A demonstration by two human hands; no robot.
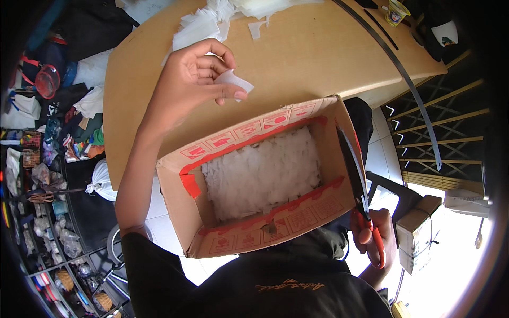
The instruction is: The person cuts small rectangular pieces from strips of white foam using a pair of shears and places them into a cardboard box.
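1. Clock directions are taken from the middle of the view, with 12 o'clock at the top.
2. The left hand is at 11 o'clock, above the table; its thumb and fingers are pinching a small white sheet piece.
3. The right hand is at 4 o'clock, its fingers curled around the red handles of the scissors; the black blades point between 11 and 12 o'clock.
4. The open cardboard box is in the centre, and a layer of white pieces covers its bottom.
5. More white sheets lie on the table, near 11 o'clock, beyond the left hand.
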